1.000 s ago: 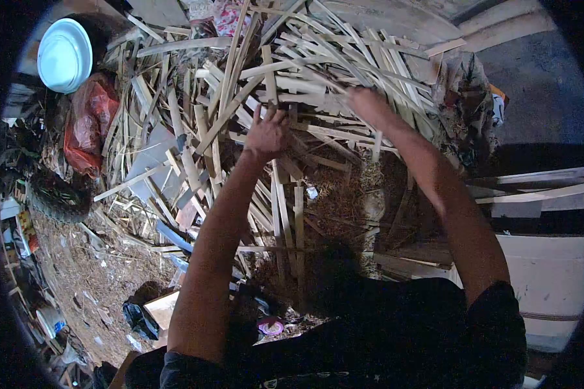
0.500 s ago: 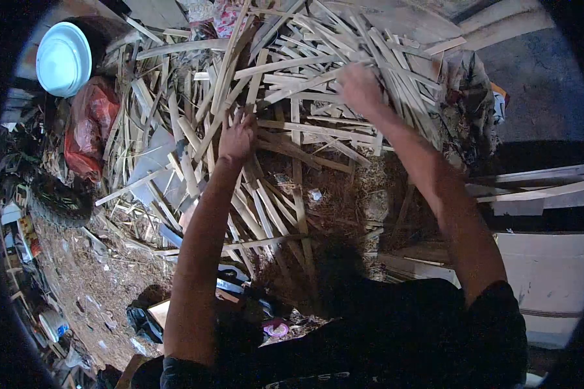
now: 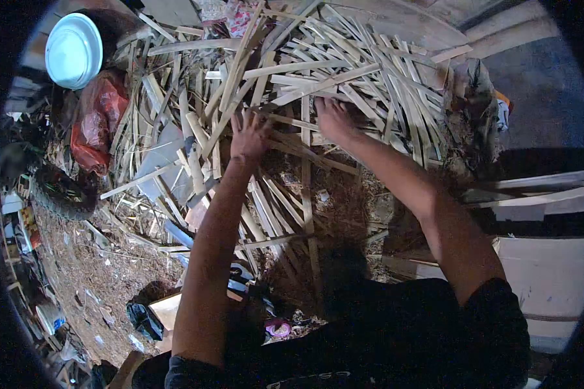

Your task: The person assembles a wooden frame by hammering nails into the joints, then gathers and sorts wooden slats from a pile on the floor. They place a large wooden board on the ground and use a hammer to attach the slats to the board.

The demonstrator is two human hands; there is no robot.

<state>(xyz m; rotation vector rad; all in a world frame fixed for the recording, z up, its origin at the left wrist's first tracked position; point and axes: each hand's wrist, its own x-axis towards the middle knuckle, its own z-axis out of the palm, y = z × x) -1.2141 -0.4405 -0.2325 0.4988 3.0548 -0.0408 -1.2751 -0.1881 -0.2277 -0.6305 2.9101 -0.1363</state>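
Note:
A tangled heap of pale wooden strips [image 3: 295, 69] fills the upper middle of the view. My left hand [image 3: 250, 136] lies on the heap's near side, its fingers stretched out and a little apart over the strips. To its right, my right hand [image 3: 337, 123] has its fingers curled at a thin wooden strip [image 3: 291, 121] that runs between the two hands. Its fingertips are partly hidden among the wood. Just above both hands, a longer flat strip [image 3: 328, 85] slants up to the right across the pile.
A pale blue basin [image 3: 74, 50] stands at the upper left, above a red plastic bag [image 3: 100, 120]. A tyre [image 3: 60, 191] lies at the left. Cardboard [image 3: 545, 275] and long boards [image 3: 532, 188] are on the right. Wood debris [image 3: 110, 266] covers the ground.
My right hand has come down and left, from the upper strips to nearer my left hand. The left hand stays on the heap with its fingers more spread. The view has shifted slightly.

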